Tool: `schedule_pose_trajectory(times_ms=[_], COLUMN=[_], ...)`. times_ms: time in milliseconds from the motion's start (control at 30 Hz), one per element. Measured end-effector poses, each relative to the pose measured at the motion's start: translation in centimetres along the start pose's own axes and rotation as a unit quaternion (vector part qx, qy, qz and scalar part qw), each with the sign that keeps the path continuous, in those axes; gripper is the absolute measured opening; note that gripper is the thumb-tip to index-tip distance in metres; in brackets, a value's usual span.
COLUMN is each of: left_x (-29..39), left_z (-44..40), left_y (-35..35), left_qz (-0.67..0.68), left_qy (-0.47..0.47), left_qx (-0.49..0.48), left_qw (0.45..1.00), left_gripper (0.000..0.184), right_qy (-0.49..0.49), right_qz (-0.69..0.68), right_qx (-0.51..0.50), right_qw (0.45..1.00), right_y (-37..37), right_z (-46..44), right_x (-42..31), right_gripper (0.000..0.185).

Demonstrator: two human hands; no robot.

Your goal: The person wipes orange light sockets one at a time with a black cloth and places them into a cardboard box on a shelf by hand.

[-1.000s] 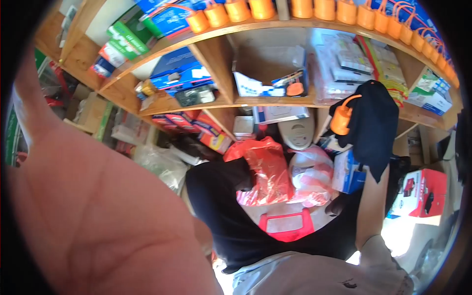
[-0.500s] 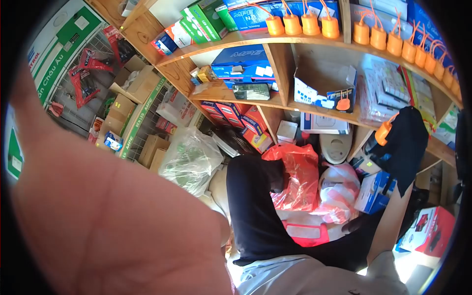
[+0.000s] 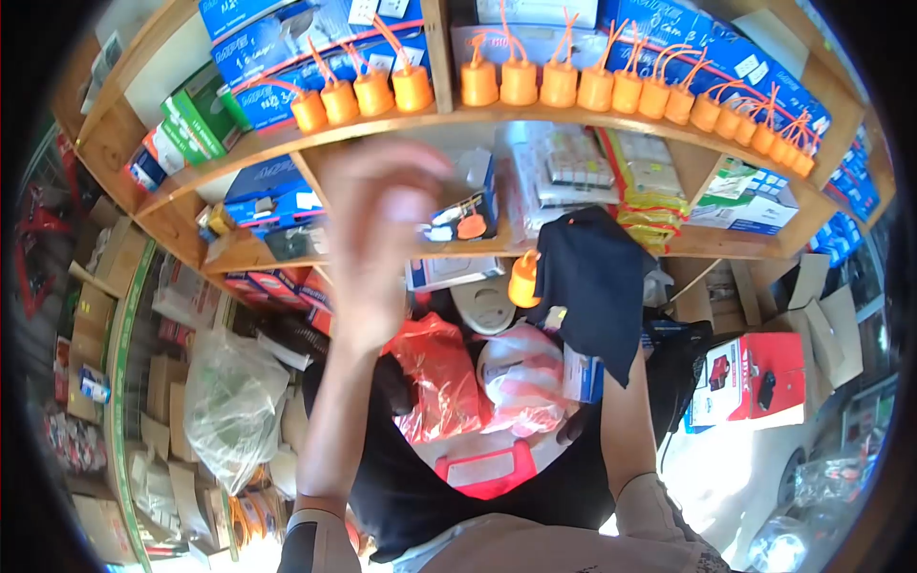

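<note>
My left hand [image 3: 377,215] is raised in front of the shelves, smeared by motion. Its fingers arch loosely apart from the thumb, and no object shows in it. A black cloth [image 3: 592,286] drapes over my right hand, hiding the fingers closed on it. At the cloth's left edge an orange lamp holder [image 3: 523,279] sticks out; whether my fingers grip it directly cannot be seen. More orange lamp holders [image 3: 559,86], with wires standing up from them, line the upper shelf.
Blue boxes [image 3: 277,43] stand behind the row on the wooden shelf [image 3: 382,124]. Below are plastic-wrapped packs [image 3: 564,167], a red bag [image 3: 435,372], a striped bag [image 3: 521,372] and a red stool [image 3: 487,468] between my legs. A clear bag [image 3: 234,406] lies left, a red-white box [image 3: 750,382] right.
My left hand has moved away from close to the camera toward the shelves. The view has turned right. My right hand still has the black cloth, with the orange lamp holder beside it.
</note>
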State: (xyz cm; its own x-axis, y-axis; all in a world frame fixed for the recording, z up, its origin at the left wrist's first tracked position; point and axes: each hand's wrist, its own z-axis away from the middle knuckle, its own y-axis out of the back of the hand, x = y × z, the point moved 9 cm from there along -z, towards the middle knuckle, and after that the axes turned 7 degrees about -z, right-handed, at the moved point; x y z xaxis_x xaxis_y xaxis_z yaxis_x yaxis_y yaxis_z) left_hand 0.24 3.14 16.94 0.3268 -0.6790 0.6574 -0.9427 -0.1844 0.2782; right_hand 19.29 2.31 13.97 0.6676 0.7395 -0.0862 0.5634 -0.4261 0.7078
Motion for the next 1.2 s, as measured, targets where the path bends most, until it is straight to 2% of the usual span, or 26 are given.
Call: schedule_pose_trajectory(times_ms=[33,67,100,133,200,333,367,433,600,700,800,833,867,900,933,967,1067,1200], left_x=[-1.8,-5.5,-7.1,-8.4,-10.8,-11.3,-12.0,-13.3,-14.9,-14.3,-14.5,-14.2,-14.2,-14.2,-14.3,-14.2,-13.2,-12.9], left_z=[0.2,1.5,3.2,5.2,8.3,7.1,7.1,7.0,6.9,5.4,5.4,6.7,7.1,7.1,7.0,6.5,6.4,6.7], left_y=[-3.4,-6.7,-9.2,-11.4,-14.0,-13.0,-12.8,-12.7,-13.0,-10.5,-12.6,-14.1,-14.3,-14.4,-14.3,-13.8,-13.7,-13.0], left_qz=[0.009,0.007,0.059,0.110,0.207,0.140,0.157,0.168,0.186,0.110,0.172,0.278,0.279,0.264,0.248,0.192,0.174,0.200], left_qy=[-0.006,0.026,0.084,0.142,0.220,0.198,0.230,0.264,0.284,0.156,0.172,0.282,0.285,0.273,0.259,0.208,0.175,0.212], left_qx=[-0.076,-0.111,-0.171,-0.230,-0.261,-0.217,-0.208,-0.199,-0.123,0.051,-0.085,-0.147,-0.146,-0.130,-0.114,-0.112,-0.132,-0.149], left_qw=[0.997,0.993,0.980,0.957,0.917,0.945,0.938,0.929,0.932,0.980,0.966,0.906,0.905,0.916,0.927,0.953,0.960,0.945], left_gripper=[0.033,0.047,0.045,0.043,0.043,0.039,0.042,0.043,0.042,0.038,0.040,0.039,0.039,0.038,0.036,0.035,0.037,0.040], right_qy=[0.003,-0.012,-0.025,-0.020,-0.131,-0.150,-0.140,-0.184,-0.225,-0.266,-0.312,-0.323,-0.325,-0.209,-0.082,-0.080,-0.064,-0.041], right_qz=[0.011,-0.059,-0.130,-0.126,-0.075,-0.060,-0.075,-0.100,-0.189,-0.241,-0.299,-0.317,-0.318,-0.191,-0.057,-0.060,-0.045,-0.120], right_qx=[0.002,0.031,0.056,0.050,0.070,0.052,0.046,0.110,0.080,0.061,0.031,0.025,0.022,-0.026,-0.071,-0.072,-0.086,-0.094], right_qw=[1.000,0.998,0.990,0.991,0.986,0.986,0.986,0.972,0.953,0.931,0.901,0.891,0.890,0.959,0.992,0.992,0.993,0.987], right_y=[-0.4,-0.4,-0.3,-0.6,-1.5,-4.1,-5.3,-6.0,-7.5,-8.2,-9.1,-9.3,-9.1,-8.4,-8.3,-8.2,-8.4,-8.4], right_z=[0.3,0.7,0.8,0.7,1.0,0.5,0.4,1.2,2.5,3.2,3.9,4.1,3.9,2.3,1.3,1.2,0.9,1.1], right_x=[0.5,1.4,2.1,1.7,2.5,2.4,2.8,4.8,5.7,6.3,6.7,6.8,6.6,4.6,2.3,2.1,1.5,1.4], right_gripper=[0.037,0.028,0.020,0.020,0.024,0.016,0.016,0.014,0.015,0.016,0.016,0.017,0.017,0.018,0.020,0.020,0.024,0.024])
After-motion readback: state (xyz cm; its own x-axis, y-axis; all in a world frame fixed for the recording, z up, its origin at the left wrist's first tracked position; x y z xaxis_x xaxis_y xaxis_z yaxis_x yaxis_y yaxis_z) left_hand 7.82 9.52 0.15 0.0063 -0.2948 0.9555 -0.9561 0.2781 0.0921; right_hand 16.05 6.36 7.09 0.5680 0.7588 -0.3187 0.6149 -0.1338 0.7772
